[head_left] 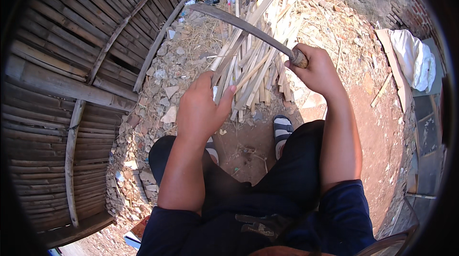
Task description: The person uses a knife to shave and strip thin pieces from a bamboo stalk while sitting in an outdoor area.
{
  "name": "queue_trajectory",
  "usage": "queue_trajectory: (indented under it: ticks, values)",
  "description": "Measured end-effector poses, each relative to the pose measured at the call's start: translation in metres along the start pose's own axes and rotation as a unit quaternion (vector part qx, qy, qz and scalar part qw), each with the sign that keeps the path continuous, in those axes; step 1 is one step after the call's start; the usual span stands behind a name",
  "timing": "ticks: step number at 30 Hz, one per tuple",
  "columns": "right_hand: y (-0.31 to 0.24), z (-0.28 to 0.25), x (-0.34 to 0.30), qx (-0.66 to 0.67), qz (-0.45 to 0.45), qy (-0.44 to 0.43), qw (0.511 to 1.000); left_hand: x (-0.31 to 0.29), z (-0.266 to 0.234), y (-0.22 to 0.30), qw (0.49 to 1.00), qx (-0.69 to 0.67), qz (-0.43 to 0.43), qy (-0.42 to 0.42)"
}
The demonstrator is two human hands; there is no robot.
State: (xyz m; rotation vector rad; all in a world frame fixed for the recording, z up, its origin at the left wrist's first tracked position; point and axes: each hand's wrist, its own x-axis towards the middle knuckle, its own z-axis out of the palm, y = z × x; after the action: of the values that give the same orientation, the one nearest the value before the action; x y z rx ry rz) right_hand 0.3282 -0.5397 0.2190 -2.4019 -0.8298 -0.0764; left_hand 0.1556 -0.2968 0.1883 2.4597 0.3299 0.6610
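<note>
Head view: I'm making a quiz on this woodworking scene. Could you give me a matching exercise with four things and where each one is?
Things:
1. curved blade
2. bamboo strip
3. white cloth
4. slatted bamboo wall

Places:
A. far right, on a board
B. gripped in the left hand
C. along the left side
D. held by its wooden handle in the right hand

Pairs: 1-D, 2-B, 3-A, 4-C

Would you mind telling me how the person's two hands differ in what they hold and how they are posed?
The left hand grips an upright pale bamboo strip, while the right hand closes on the wooden handle of a curved blade. The left hand sits lower and nearer the body; the right hand is raised farther out. Both are closed in a firm grip above the pile of split strips.
</note>
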Motion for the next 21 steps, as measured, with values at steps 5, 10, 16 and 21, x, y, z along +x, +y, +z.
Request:
queue_trajectory:
  ticks: [5,10,16,21]
  values:
    - [-0.010,0.001,-0.008,-0.014,-0.025,-0.017,0.999,-0.001,0.000,0.000,1.000,-0.002,-0.007,0.001]
    - [-0.023,0.003,-0.012,-0.016,-0.026,-0.059,0.998,-0.004,-0.003,-0.001,0.999,-0.021,0.017,0.028]
    - [-0.013,-0.005,-0.009,-0.008,-0.006,-0.003,1.000,0.000,-0.014,0.003,0.999,-0.052,-0.004,0.012]
    - [-0.055,0.008,-0.009,-0.003,-0.072,-0.012,0.997,-0.003,-0.022,-0.014,0.994,-0.054,0.029,0.090]
